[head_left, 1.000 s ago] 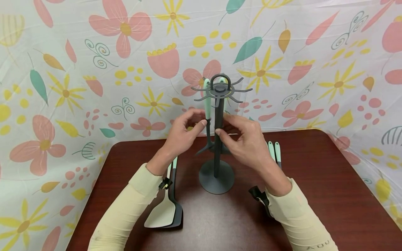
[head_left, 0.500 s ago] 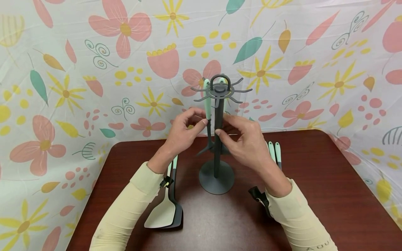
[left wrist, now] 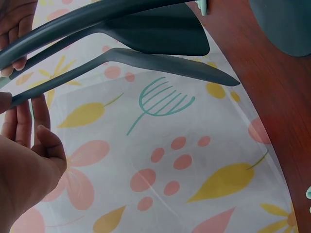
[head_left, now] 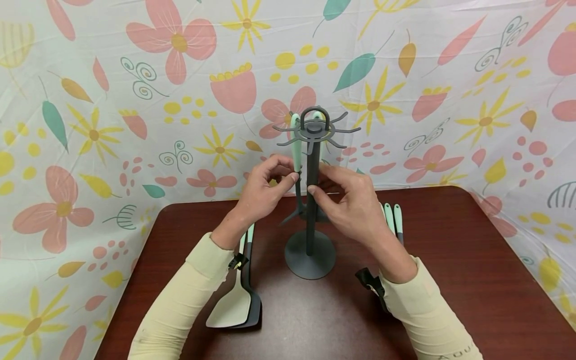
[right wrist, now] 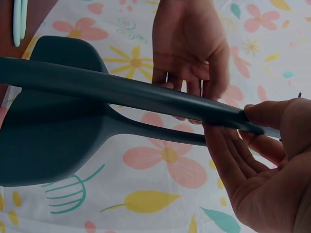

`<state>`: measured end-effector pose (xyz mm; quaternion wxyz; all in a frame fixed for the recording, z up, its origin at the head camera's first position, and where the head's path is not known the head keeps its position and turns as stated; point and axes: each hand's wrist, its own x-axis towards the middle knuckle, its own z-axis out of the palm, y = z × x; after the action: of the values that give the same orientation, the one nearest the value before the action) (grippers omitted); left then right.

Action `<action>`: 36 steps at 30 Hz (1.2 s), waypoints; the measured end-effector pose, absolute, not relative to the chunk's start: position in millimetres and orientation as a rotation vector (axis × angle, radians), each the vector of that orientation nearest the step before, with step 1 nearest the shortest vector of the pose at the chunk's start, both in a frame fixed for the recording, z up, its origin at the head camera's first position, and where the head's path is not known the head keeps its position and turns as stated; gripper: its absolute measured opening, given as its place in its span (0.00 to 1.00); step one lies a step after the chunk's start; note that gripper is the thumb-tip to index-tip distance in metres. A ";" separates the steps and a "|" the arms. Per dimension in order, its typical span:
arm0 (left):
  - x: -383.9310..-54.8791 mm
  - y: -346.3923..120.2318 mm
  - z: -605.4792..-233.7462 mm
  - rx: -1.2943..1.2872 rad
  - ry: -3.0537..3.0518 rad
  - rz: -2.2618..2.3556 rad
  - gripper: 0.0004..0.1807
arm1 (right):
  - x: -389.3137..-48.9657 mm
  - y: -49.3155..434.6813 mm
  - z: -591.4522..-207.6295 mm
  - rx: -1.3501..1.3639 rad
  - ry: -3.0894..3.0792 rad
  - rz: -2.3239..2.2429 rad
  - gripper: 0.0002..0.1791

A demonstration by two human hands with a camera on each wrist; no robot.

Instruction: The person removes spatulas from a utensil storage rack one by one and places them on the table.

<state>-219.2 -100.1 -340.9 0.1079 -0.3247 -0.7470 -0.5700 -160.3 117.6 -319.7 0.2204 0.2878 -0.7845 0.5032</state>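
A dark grey utensil stand [head_left: 310, 210] with a hooked top ring stands mid-table. Two spatulas with mint handles hang at its back. My left hand [head_left: 265, 187] pinches the dark shaft of the left spatula [head_left: 296, 147], just below its handle; its blade appears edge-on in the left wrist view [left wrist: 184, 70]. With thumb in front and fingers behind, my right hand [head_left: 353, 202] grips the post. Those fingers also lie against the shaft of the other spatula [right wrist: 53, 136], whose broad blade shows in the right wrist view. The post partly hides this second spatula in the head view.
Left of the stand, a cream turner [head_left: 231, 307] lies over a dark turner [head_left: 255, 307]. Several mint-handled utensils [head_left: 398, 220] lie to the right, partly hidden by my right forearm. A flowered cloth [head_left: 180, 125] hangs behind the table [head_left: 459, 260].
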 end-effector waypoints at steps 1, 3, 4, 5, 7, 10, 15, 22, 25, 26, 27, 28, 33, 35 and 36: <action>-219.4 -100.4 -341.2 -0.958 -2.200 -1.667 0.06 | -160.2 117.6 -319.8 0.795 -2.170 1.390 0.17; -219.2 -101.0 -341.2 -0.960 -2.204 -1.646 0.06 | -160.0 117.5 -319.8 0.792 -2.171 1.387 0.17; -219.0 -101.4 -341.2 -0.961 -2.206 -1.636 0.06 | -159.9 117.5 -319.9 0.792 -2.171 1.387 0.17; -218.6 -101.8 -341.1 -0.962 -2.206 -1.628 0.06 | -159.9 117.5 -319.9 0.793 -2.172 1.387 0.17; -217.9 -102.4 -341.2 -0.964 -2.207 -1.613 0.06 | -159.6 117.6 -320.2 0.795 -2.170 1.389 0.17; -217.1 -103.1 -341.8 -0.967 -2.208 -1.596 0.05 | -159.4 118.0 -320.7 0.792 -2.169 1.384 0.18; -217.5 -103.4 -341.8 -0.965 -2.200 -1.570 0.05 | -159.7 118.4 -320.7 0.788 -2.165 1.378 0.18; -217.5 -103.0 -341.0 -0.948 -2.195 -1.561 0.06 | -159.6 118.0 -320.1 0.791 -2.163 1.387 0.17; -217.1 -102.9 -340.3 -0.951 -2.180 -1.574 0.06 | -159.3 118.0 -320.1 0.789 -2.163 1.389 0.17; -217.0 -102.8 -340.0 -0.953 -2.173 -1.577 0.06 | -159.2 117.9 -320.1 0.790 -2.163 1.390 0.17; -217.0 -102.8 -339.8 -0.954 -2.168 -1.578 0.06 | -159.2 117.9 -320.1 0.789 -2.163 1.389 0.17; -217.1 -102.8 -339.7 -0.953 -2.164 -1.577 0.06 | -159.2 117.9 -320.0 0.790 -2.163 1.389 0.17; -216.9 -103.0 -338.8 -0.940 -2.161 -1.569 0.06 | -159.4 117.5 -319.7 0.784 -2.170 1.390 0.17; -216.9 -103.3 -338.5 -0.932 -2.165 -1.568 0.06 | -159.4 117.4 -319.6 0.780 -2.173 1.390 0.17; -217.2 -103.5 -338.5 -0.929 -2.166 -1.566 0.06 | -159.4 117.4 -319.5 0.779 -2.173 1.389 0.17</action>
<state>-217.2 -103.5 -338.5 0.1553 -0.3243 -0.7563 -0.5466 -159.4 117.4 -319.5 0.2216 0.2819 -0.7865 0.5028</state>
